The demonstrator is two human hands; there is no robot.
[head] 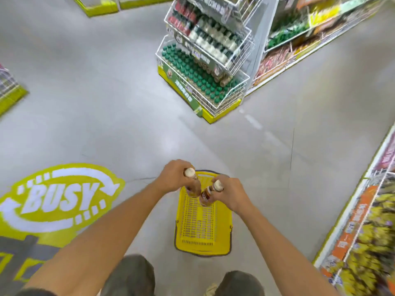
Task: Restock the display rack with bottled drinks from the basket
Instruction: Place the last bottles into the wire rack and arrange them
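**Two bottles in hand, rack ahead and to the right**

Two bottled drinks are up out of the yellow basket (203,231), one in each fist. The left hand (174,177) is closed round the neck of the left bottle (192,180), just under its pale cap; the right hand (229,192) is wrapped the same way round the right bottle (208,194), whose brown body and label show below the fingers. Both bottles hang over the far end of the basket, caps up and tilted toward each other, so that their lower ends nearly meet; whether they touch is hard to tell through the blur.

The basket sits on the floor directly in front of the person's feet and, as far as its slatted bottom shows, holds nothing else.

The relation that matters is the bearing to the display rack (205,67). It stands well apart from the hands, forward and somewhat to the right, its wire tiers stepping down toward the person, with green-capped bottles in the lowest tier and pale ones above. The right hand is slightly the nearer of the two. My judgement is that the person must walk to the rack before either bottle can be set in, and that each bottle, held by the neck with its long axis near upright, is already oriented to go down base first into a tier.
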